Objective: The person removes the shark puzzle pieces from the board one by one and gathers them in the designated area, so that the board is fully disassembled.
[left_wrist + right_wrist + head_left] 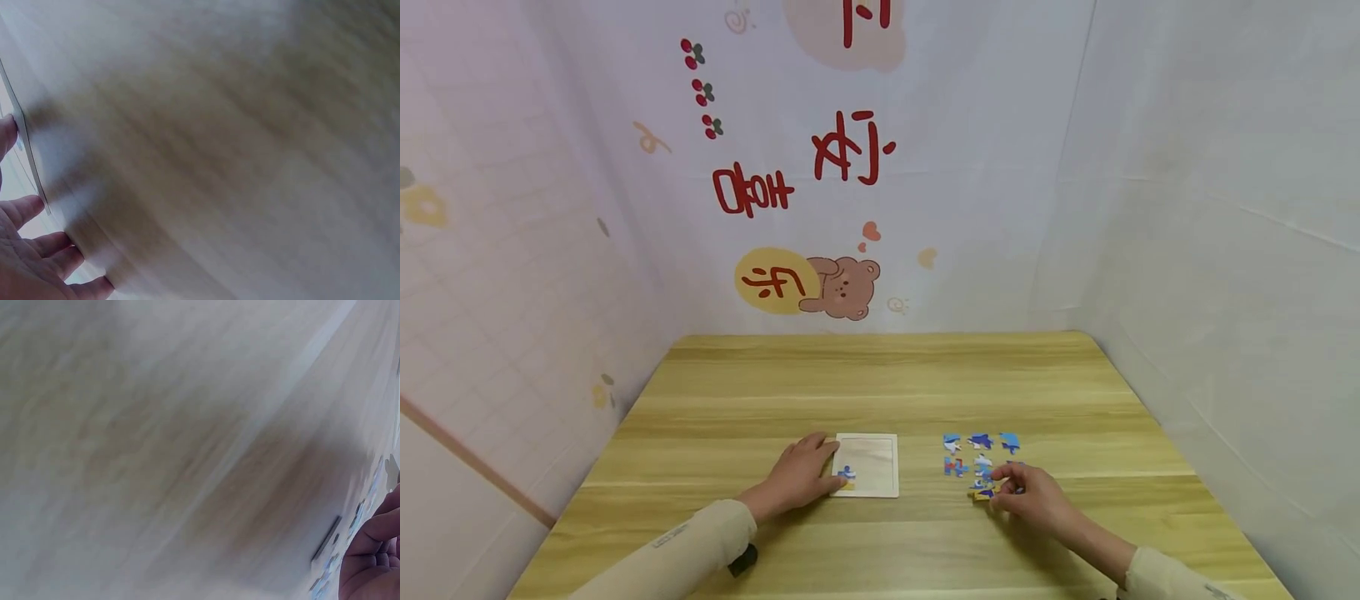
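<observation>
A square, pale puzzle tray (867,435) lies on the table, with joined blue, white and yellow jigsaw pieces (847,472) in its lower left corner. My left hand (800,475) rests along the tray's left side, its thumb near those pieces and its fingers spread, as the left wrist view also shows. My right hand (1037,498) is over the loose pieces to the right of the tray. Its thumb and fingertips pinch a jigsaw piece (392,474), seen as a grey shape in the right wrist view; its picture cannot be made out there.
Several loose jigsaw pieces (981,442) lie in rough rows right of the tray, some partly behind my right hand. A yellow and blue piece (982,495) lies by its thumb. The wood-grain table (880,383) meets white printed curtains (970,250) at the back and sides.
</observation>
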A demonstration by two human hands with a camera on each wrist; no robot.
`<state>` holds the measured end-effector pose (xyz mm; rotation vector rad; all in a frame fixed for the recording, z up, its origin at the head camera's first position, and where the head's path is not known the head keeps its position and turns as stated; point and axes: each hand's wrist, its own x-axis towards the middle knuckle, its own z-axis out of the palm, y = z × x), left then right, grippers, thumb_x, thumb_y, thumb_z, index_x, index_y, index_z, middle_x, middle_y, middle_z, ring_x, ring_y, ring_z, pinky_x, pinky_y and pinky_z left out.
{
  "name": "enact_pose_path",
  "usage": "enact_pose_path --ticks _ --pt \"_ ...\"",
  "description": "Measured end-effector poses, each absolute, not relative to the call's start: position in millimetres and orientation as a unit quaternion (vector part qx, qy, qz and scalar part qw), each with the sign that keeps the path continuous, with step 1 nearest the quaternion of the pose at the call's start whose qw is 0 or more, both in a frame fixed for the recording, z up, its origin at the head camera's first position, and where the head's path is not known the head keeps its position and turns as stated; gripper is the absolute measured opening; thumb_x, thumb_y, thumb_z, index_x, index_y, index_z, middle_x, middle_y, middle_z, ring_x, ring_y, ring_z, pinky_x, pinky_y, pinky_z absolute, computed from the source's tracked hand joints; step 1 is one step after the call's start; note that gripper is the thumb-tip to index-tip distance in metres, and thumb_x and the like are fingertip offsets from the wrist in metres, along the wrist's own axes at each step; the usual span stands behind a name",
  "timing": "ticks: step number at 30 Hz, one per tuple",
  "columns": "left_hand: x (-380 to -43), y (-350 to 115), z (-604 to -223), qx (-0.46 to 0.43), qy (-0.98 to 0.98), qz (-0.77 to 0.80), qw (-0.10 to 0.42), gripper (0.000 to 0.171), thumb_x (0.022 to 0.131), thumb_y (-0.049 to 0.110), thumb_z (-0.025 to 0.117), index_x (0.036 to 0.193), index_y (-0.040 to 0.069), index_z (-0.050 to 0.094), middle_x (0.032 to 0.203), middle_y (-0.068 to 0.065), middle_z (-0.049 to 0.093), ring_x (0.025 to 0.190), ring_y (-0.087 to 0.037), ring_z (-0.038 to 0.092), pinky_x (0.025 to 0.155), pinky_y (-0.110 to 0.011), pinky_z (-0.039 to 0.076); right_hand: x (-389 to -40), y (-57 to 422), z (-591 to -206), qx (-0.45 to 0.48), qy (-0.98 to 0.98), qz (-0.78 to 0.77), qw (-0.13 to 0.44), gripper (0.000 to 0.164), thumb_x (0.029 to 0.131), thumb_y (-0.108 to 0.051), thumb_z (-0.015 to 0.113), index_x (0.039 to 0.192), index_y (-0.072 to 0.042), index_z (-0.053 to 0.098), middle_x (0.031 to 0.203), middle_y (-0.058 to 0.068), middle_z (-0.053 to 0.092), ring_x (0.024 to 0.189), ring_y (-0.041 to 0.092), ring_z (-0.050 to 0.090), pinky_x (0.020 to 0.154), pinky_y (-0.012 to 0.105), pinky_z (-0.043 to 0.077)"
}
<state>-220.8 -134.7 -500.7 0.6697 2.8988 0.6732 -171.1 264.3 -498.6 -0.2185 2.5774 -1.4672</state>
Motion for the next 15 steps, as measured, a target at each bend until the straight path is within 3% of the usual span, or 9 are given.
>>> enact_pose_path --ticks 15 --pt "-219.9 -135.6 -502.6 0.218 0.948 0.226 0.046 0.065 0.09 0.039 0.072 0.138 -0.001 0.055 0.144 -0.028 0.044 0.135 -0.045 0.039 0.106 -0.065 0.028 -169.6 271.2 -504.2 -0.059 0.901 -0.424 0.066 0.029 0.076 -0.01 0.081 0.101 -0.003 0.069 0.074 0.0 0.055 0.061 0.01 0.047 0.051 0.022 0.037"
